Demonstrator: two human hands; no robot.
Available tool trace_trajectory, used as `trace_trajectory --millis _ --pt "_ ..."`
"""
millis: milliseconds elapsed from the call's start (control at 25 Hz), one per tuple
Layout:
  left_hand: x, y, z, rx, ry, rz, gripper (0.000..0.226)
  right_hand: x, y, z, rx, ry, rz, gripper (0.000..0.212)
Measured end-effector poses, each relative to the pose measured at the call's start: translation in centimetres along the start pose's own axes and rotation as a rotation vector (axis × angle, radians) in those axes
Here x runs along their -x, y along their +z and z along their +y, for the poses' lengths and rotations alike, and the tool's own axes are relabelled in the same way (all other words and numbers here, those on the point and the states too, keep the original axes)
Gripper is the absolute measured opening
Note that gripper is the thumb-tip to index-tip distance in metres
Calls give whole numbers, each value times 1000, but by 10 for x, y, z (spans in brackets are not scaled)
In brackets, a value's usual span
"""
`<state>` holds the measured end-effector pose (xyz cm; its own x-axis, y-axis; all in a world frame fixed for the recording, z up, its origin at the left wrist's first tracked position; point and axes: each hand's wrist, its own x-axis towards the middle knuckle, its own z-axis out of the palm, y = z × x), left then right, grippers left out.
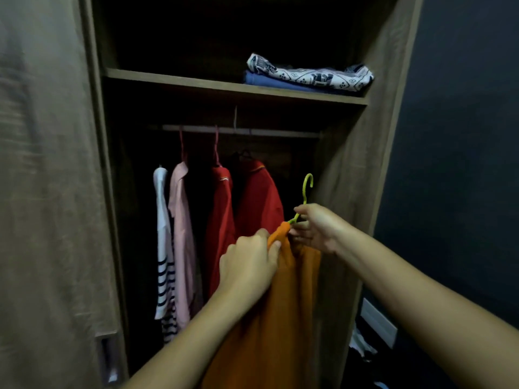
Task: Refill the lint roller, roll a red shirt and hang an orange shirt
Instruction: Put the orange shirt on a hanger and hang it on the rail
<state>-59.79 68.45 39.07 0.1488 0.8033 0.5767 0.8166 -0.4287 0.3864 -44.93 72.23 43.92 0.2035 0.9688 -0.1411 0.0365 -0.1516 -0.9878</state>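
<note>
An orange shirt (pixel 283 310) hangs down from a yellow-green hanger (pixel 306 189) in front of the open wardrobe. My left hand (pixel 248 265) pinches the shirt's fabric near its shoulder. My right hand (pixel 314 228) grips the hanger just below its hook, which points up, well below the rail (pixel 241 131). Two red shirts (pixel 259 195) hang on the rail behind. No lint roller is in view.
A striped shirt (pixel 163 248) and a pink shirt (pixel 181 234) hang at the rail's left. Folded clothes (pixel 309 75) lie on the shelf (pixel 174 78) above. The wardrobe door (pixel 47 192) stands at left, a dark wall (pixel 455 136) at right. Free rail shows right of the red shirts.
</note>
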Motion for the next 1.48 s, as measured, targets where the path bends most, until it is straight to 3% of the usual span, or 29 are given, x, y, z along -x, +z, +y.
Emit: trace_trajectory --millis 120,280,520,720,840,960,1120,1280,1480 --pt "-37 6 1 152 -2 -126 72 -31 -19 -11 62 -39 132 14" --pt "-122 31 -7 327 -88 -59 63 -67 -39 -28 185 -121 249 21" --pt "-223 83 -3 636 -351 -29 84 -129 -62 -56 426 -382 252 40" --pt "-252 117 8 513 -327 -152 77 -189 -74 -87 613 -517 197 46" --pt "-258 123 8 481 -283 -188 79 -218 -63 -104 642 -573 189 35" --pt "-261 125 2 450 -264 -201 81 -240 -48 -119 634 -540 179 17" --pt "-261 127 -2 471 -253 -180 82 -260 -38 -119 577 -477 153 16" --pt "-261 129 -3 455 -270 -157 80 -265 -50 -97 674 -418 90 19" --pt "-246 134 -11 511 -331 -37 83 -248 -69 -96 848 -461 265 50"
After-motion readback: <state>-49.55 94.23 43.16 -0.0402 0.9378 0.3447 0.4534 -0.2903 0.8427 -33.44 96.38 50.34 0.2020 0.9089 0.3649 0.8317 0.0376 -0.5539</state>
